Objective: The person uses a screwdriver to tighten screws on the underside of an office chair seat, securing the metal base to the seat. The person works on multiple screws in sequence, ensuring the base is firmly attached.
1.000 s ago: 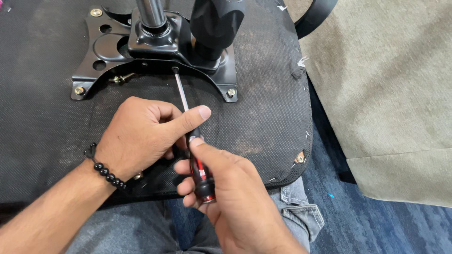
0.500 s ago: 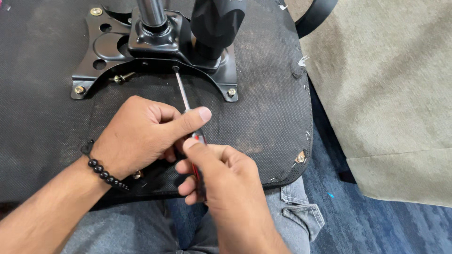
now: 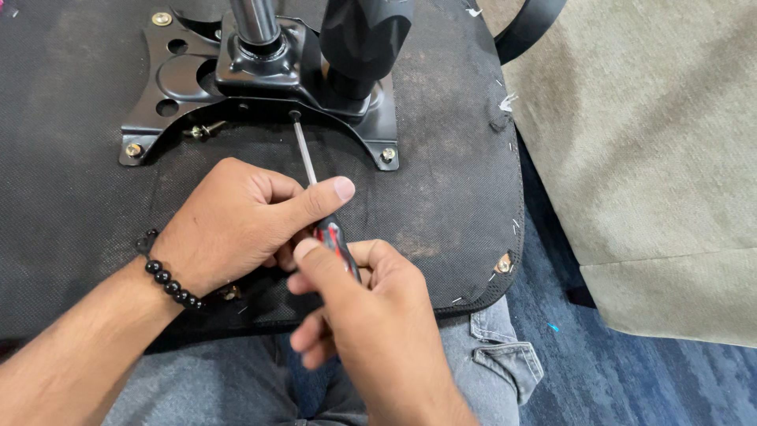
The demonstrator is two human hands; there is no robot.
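Observation:
An upturned chair seat (image 3: 441,173) covered in black fabric lies across my lap. A black metal mounting plate (image 3: 181,87) is bolted to it, with a chrome column (image 3: 254,20) rising from it. A screwdriver (image 3: 303,150) with a red and black handle has its tip at a screw on the plate's front edge. My right hand (image 3: 371,315) is closed around the handle. My left hand (image 3: 244,221) wraps the shaft just above the handle, thumb stretched along it. A black bead bracelet (image 3: 169,280) sits on my left wrist.
A black lever or arm part (image 3: 363,39) stands next to the column. Brass bolts (image 3: 386,155) hold the plate's corners, and a loose bolt (image 3: 201,130) lies by the plate. A beige upholstered panel (image 3: 654,158) lies on the right over blue carpet (image 3: 631,379).
My right hand has rolled over the handle, hiding most of the red grip that showed earlier. The screwdriver's tip has stayed at the same screw. My left hand has barely moved.

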